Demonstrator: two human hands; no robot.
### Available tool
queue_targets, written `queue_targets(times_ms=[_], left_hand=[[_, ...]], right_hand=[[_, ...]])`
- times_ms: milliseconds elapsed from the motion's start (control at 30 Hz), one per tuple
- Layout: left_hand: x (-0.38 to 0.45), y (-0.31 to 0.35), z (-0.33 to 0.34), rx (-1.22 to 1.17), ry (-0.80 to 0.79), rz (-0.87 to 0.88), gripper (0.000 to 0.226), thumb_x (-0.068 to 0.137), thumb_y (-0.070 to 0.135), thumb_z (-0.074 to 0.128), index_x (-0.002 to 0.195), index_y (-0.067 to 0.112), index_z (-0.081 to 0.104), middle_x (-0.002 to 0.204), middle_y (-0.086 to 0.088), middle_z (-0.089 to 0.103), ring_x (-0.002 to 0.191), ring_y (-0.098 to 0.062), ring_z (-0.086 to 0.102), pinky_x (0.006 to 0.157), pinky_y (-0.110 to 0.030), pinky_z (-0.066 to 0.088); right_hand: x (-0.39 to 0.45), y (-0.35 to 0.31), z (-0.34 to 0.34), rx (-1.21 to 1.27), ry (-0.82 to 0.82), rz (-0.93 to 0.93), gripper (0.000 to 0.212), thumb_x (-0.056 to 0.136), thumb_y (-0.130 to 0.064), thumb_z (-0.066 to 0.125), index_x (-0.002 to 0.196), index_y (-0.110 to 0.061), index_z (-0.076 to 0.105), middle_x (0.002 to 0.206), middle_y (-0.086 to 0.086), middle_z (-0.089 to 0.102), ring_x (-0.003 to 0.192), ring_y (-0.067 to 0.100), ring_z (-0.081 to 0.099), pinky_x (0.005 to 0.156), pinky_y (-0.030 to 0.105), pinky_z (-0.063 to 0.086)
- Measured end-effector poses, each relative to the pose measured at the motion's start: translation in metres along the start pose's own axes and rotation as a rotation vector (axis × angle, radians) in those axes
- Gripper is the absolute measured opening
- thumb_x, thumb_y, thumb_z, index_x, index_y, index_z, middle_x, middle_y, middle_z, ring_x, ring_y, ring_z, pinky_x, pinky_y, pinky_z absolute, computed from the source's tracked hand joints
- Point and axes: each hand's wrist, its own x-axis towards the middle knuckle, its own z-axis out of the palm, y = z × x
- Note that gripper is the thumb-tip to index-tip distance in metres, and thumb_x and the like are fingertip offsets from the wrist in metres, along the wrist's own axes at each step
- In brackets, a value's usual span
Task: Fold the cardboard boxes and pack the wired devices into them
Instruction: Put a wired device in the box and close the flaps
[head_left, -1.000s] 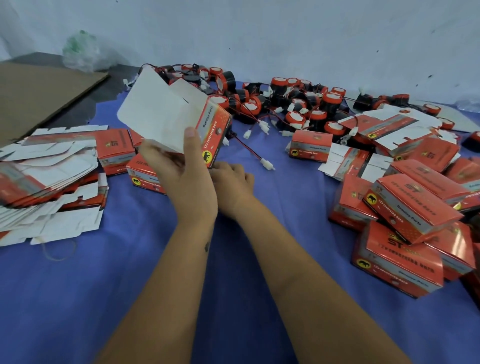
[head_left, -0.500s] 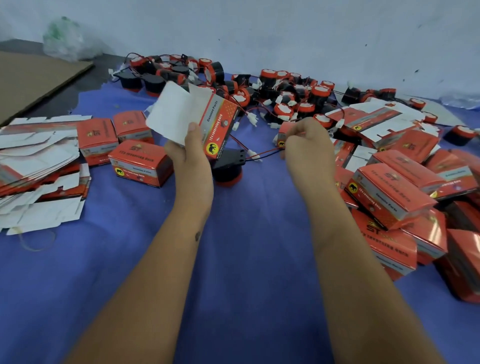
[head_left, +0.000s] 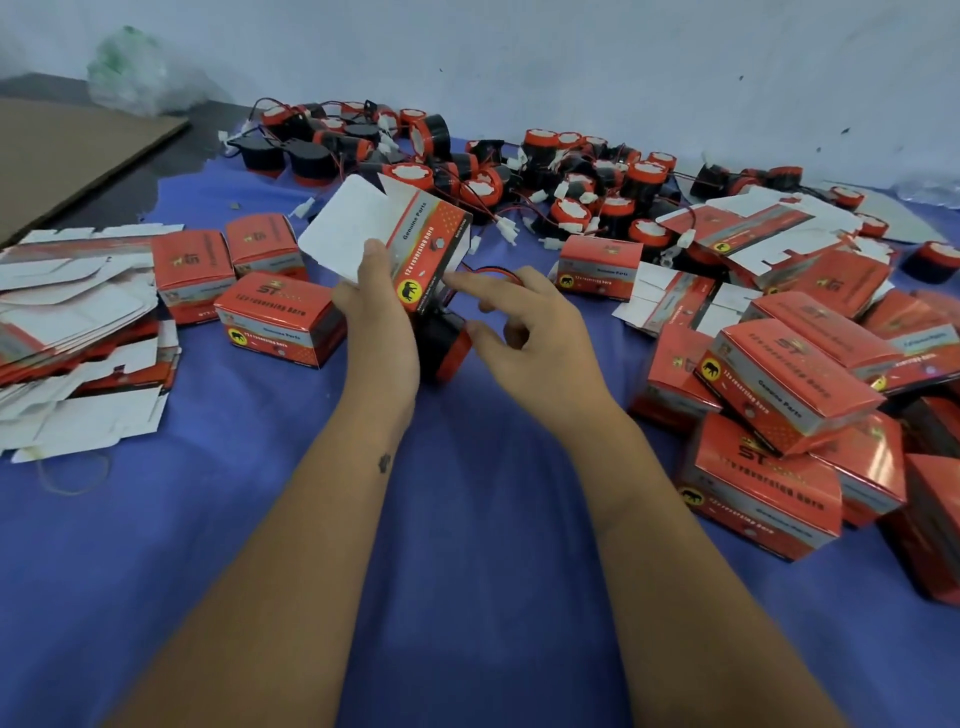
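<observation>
A blue-covered bench (head_left: 467, 597) carries flat box blanks (head_left: 78, 332) at its left edge, closed red boxes (head_left: 779, 405) at its right edge, and wired red-and-black devices (head_left: 571, 182) along its far edge

Held box (head_left: 426, 244): red, grey band, yellow disc with black elephant, white flap.
Devices (head_left: 483, 187): black bodies, red-rimmed white tops, red-black wires.
Worktop (head_left: 467, 597): blue cloth.
Flat blanks (head_left: 67, 312): white insides, red print.
</observation>
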Motion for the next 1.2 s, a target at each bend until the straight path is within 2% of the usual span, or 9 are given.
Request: queue_targets(times_ms=[167,233,300,400,567,700,900,1033,1200], left_hand=[[-0.002,-0.007,-0.001,0.194,-0.016,0.117,0.044,0.099,0.052,0.039,0.128,0.019,0.043,0.110,0.008,0.059,0.078,0.012,0.059,0.062,-0.009,0.045],[-0.005,-0.006,-0.001,0.200,-0.069,0.102,0.057,0.092,0.061,0.038,0.129,0.019,0.049,0.114,0.007,0.061,0.089,0.008,0.062,0.077,-0.018,0.049],[-0.007,-0.004,-0.001,0.171,-0.118,0.055,0.075,0.077,0.070,0.039,0.130,0.020,0.054,0.121,-0.001,0.065,0.107,-0.011,0.064,0.097,-0.039,0.051],[-0.010,-0.001,-0.002,0.150,-0.142,0.048,0.084,0.067,0.075,0.043,0.130,0.020,0.056,0.122,-0.003,0.067,0.112,-0.020,0.064,0.103,-0.048,0.048],[-0.005,-0.006,-0.003,0.171,-0.069,0.087,0.063,0.082,0.068,0.050,0.122,0.020,0.044,0.112,0.004,0.067,0.102,-0.010,0.066,0.082,-0.029,0.052],[0.001,-0.012,-0.005,0.223,-0.032,0.160,0.053,0.089,0.057,0.062,0.121,0.026,0.032,0.110,0.018,0.057,0.099,0.004,0.058,0.072,-0.014,0.043],[0.010,-0.016,-0.015,0.324,-0.010,0.282,0.058,0.081,0.043,0.078,0.120,0.019,0.041,0.101,0.020,0.055,0.090,0.007,0.056,0.064,-0.005,0.043],[0.006,-0.014,-0.018,0.498,-0.114,0.321,0.072,0.064,0.049,0.088,0.116,0.029,0.043,0.098,0.022,0.057,0.085,0.010,0.056,0.062,-0.011,0.042],[-0.004,-0.016,-0.011,0.582,-0.321,0.324,0.069,0.066,0.037,0.089,0.118,0.033,0.044,0.099,0.024,0.057,0.094,0.006,0.058,0.070,-0.012,0.046]], right_hand=[[-0.002,-0.004,0.001,0.253,-0.018,0.096,0.015,0.088,-0.008,0.068,0.095,-0.020,0.065,0.073,-0.017,0.054,0.049,0.006,0.040,0.055,0.008,0.036],[-0.002,-0.002,-0.004,0.368,-0.074,0.123,0.016,0.088,-0.002,0.066,0.092,-0.017,0.063,0.065,-0.021,0.057,0.045,0.008,0.035,0.051,0.011,0.037],[-0.002,0.000,-0.008,0.459,-0.120,0.135,0.021,0.087,0.002,0.066,0.092,-0.018,0.062,0.083,-0.015,0.065,0.047,0.009,0.038,0.052,0.017,0.042],[-0.003,0.001,-0.010,0.428,-0.150,0.171,0.025,0.084,-0.004,0.072,0.101,-0.021,0.065,0.078,-0.009,0.065,0.045,0.004,0.039,0.053,0.012,0.039],[0.000,0.003,-0.016,0.276,-0.158,0.244,0.010,0.086,-0.016,0.073,0.096,-0.019,0.072,0.083,0.008,0.071,0.067,0.012,0.061,0.070,0.026,0.051],[-0.002,0.010,-0.019,0.220,-0.158,0.338,0.007,0.092,-0.018,0.066,0.093,-0.024,0.070,0.070,0.005,0.064,0.050,0.000,0.049,0.061,0.020,0.045],[-0.001,0.012,-0.027,0.412,0.115,0.397,0.023,0.095,-0.002,0.057,0.087,-0.019,0.069,0.063,-0.008,0.065,0.049,-0.003,0.051,0.053,0.012,0.042],[0.002,0.010,-0.033,0.609,0.397,0.355,0.019,0.096,0.000,0.056,0.095,-0.013,0.069,0.066,-0.001,0.063,0.052,0.007,0.046,0.052,0.020,0.041],[0.004,0.000,-0.022,0.401,0.564,0.313,0.021,0.095,-0.002,0.057,0.094,-0.021,0.067,0.086,-0.009,0.067,0.078,-0.002,0.062,0.071,0.012,0.050]])
